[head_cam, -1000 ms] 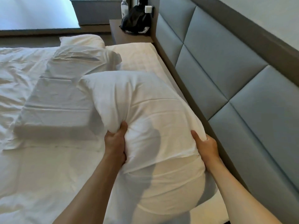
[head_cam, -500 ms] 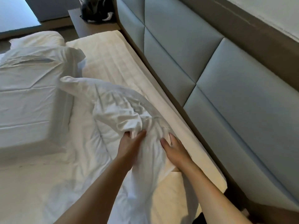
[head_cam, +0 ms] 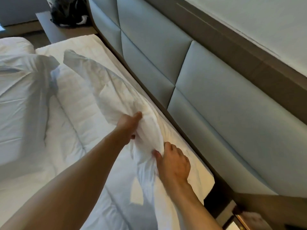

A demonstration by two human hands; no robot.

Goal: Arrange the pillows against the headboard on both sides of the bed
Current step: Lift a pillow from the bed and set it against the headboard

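Observation:
A white pillow (head_cam: 106, 87) lies lengthwise on the mattress (head_cam: 79, 117), close to the grey padded headboard (head_cam: 207, 90). My left hand (head_cam: 128, 126) grips its near end from the left, thumb on top. My right hand (head_cam: 174, 163) pinches the bunched pillowcase at the same end, lower down. A second white pillow (head_cam: 15, 45) lies at the far left, partly behind a folded white duvet (head_cam: 21, 97).
A bedside table (head_cam: 54, 29) at the far end carries a black bag (head_cam: 69, 12). A dark gap (head_cam: 216, 198) runs between the mattress corner and the headboard at lower right, beside a wooden edge (head_cam: 240, 219).
The pillow has gone from raised and puffed in front of me to lying flatter beside the headboard. Both hands moved together onto its near end and bunched the case.

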